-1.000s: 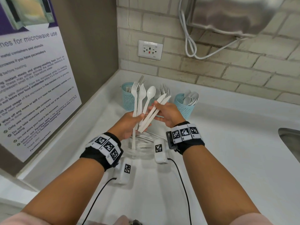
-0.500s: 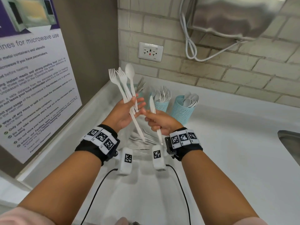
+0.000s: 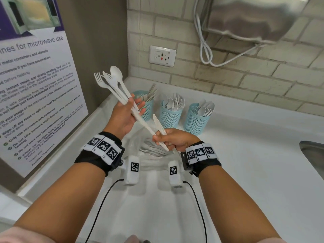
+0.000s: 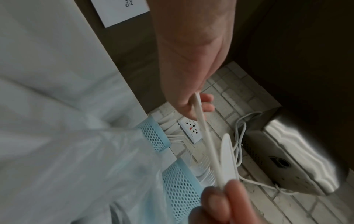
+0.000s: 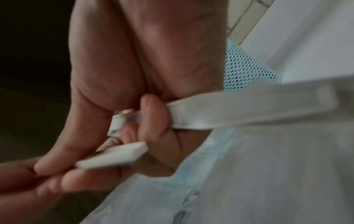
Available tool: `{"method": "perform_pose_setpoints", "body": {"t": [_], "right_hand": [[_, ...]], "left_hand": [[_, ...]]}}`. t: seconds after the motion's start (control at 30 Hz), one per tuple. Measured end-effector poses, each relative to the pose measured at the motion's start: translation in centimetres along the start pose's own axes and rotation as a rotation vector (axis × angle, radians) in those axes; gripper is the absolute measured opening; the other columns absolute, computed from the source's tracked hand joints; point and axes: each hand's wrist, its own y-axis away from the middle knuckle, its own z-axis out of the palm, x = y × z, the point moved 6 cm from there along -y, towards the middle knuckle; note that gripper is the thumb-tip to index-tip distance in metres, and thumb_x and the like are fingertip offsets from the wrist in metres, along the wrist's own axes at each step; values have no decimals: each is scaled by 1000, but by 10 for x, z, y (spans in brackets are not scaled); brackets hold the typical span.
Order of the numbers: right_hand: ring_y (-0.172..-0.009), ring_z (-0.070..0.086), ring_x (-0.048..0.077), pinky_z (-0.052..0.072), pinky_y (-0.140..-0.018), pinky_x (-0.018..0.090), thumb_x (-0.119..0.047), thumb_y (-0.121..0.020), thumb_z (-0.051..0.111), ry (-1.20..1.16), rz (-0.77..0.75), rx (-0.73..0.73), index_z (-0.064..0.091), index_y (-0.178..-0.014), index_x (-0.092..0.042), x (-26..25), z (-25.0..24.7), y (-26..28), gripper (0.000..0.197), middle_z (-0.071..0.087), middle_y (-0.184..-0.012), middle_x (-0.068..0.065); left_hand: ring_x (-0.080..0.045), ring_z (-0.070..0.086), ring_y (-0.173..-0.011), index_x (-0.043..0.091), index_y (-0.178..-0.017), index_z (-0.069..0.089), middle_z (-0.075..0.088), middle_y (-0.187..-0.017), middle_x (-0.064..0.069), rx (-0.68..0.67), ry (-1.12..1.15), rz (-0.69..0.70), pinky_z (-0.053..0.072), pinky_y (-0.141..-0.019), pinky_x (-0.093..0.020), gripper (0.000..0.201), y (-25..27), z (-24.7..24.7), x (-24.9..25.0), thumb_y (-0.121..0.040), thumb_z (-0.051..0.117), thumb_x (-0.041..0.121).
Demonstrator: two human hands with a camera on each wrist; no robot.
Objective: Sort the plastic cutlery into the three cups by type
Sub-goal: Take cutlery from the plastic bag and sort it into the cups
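My left hand is raised over the counter's left side and grips a bundle of white forks and a spoon, heads pointing up and left. My right hand, lower and to the right, grips a white knife with its blade up. Its fingertips also pinch the lower end of one handle from the bundle. Three blue mesh cups stand at the back: the left cup holds knives, the middle cup forks, the right cup spoons.
A clear plastic bag with more white cutlery lies on the white counter under my hands. A poster wall is close on the left, and a sink edge is at the right. A wall socket and a steel dispenser are above.
The right hand pulled the knife out of the shared bundle and dropped lower. The left hand swung its forks and spoon up and to the left.
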Motion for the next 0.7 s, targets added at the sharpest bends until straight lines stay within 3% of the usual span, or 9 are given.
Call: {"method": "perform_pose_setpoints", "body": {"t": [0.13,0.2,0.27,0.37,0.43,0.5,0.57,0.7], "right_hand": [[-42,41,2,30,-40,13,-17,-99,43,-215,-34,51,51,-76,-15,-6,-8,4,24,54,-51,-9],[-43,43,3,35,-42,14,-17,-100,40,-387,-54,137,48,-78,-15,-7,-16,2,23,49,-48,-8],[-48,52,6,47,-49,18,-14,-100,39,-519,-106,206,51,-88,-14,-10,-20,2,17,54,-51,-5],[-61,66,10,57,-60,25,-5,-98,40,-611,-185,246,54,-104,-21,-11,-21,3,22,68,-69,-2],[-51,59,8,49,-48,19,-3,-98,41,-646,-203,255,53,-111,-24,-13,-21,4,28,64,-76,2],[-40,41,4,33,-38,13,-9,-99,41,-674,-208,291,52,-117,-25,-14,-24,3,26,52,-68,0],[-37,30,1,24,-35,12,-17,-99,42,-678,-231,354,55,-114,-24,-16,-30,2,20,40,-53,-7],[-38,28,2,24,-37,14,-25,-98,46,-652,-286,473,59,-105,-19,-24,-37,4,16,28,-42,-11]], "left_hand": [[-14,59,-80,14,-119,45,57,-84,-4,90,-6,-10,50,-86,-31,23,0,-14,-7,-99,40,5],[-11,52,-65,14,-119,46,51,-77,-3,60,-50,-84,51,-68,-24,28,5,-11,-14,-97,36,0],[-7,41,-48,14,-117,48,46,-72,-1,16,-136,-177,38,-43,-15,32,10,-7,-26,-93,33,-3],[-4,29,-36,12,-114,48,42,-64,2,-60,-162,-295,22,-34,-13,26,15,-1,-42,-94,33,4],[-3,27,-36,15,-112,52,40,-61,5,-119,-174,-361,20,-33,-13,23,20,2,-49,-100,34,23],[-2,26,-38,18,-113,55,38,-62,5,-165,-224,-379,20,-34,-12,33,24,3,-52,-102,32,38],[-1,27,-39,18,-119,54,39,-65,5,-205,-274,-369,21,-35,-12,39,27,5,-54,-101,29,42],[-2,29,-42,17,-125,52,43,-68,4,-236,-354,-354,22,-37,-11,42,31,5,-59,-101,28,42]]}}
